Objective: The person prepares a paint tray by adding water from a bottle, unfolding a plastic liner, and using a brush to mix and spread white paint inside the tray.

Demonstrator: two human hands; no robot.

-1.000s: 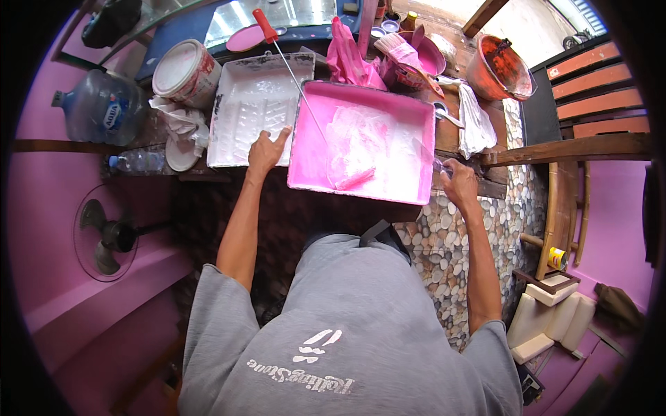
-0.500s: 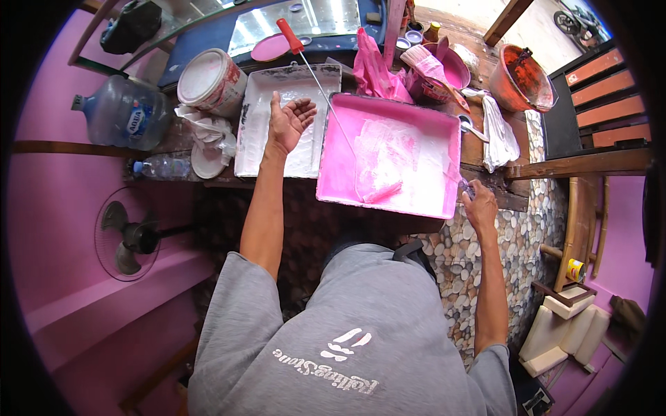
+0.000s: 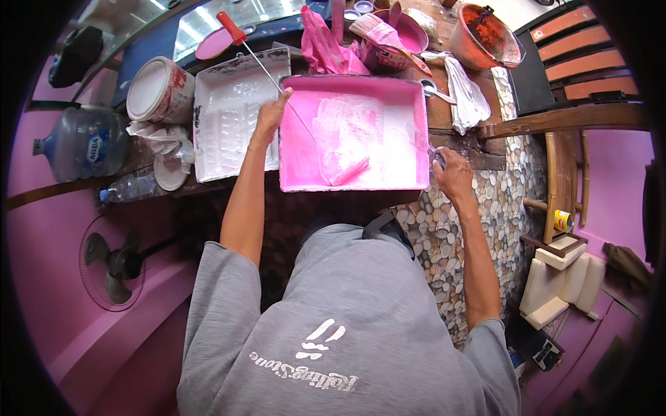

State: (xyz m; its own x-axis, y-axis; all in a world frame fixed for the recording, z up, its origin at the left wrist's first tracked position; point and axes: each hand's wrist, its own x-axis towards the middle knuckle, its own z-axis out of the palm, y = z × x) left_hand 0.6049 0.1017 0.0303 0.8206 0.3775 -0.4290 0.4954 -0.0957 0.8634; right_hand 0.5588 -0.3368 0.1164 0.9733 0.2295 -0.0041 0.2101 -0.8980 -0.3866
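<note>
A pink paint tray, smeared with white and pink paint, lies in front of me. My left hand is closed on its left rim. Beside the right rim, my right hand wraps round the dark handle of a scraper; its thin blade, hard to make out, reaches over the tray's edge. Inside the tray rests the pink head of a paint roller, its long wire rod and red handle slanting up to the far left, past my left hand. A white paint tray stands left of the pink one.
A paint bucket, a water jug and a small bottle are on the left. Behind the tray sit a pink bag and a wide brush. Rightward are a white cloth and an orange bucket.
My left hand has gone from raised and spread over the white tray to gripping the pink tray's left rim. My right hand stays by the right rim. The whole view has shifted.
</note>
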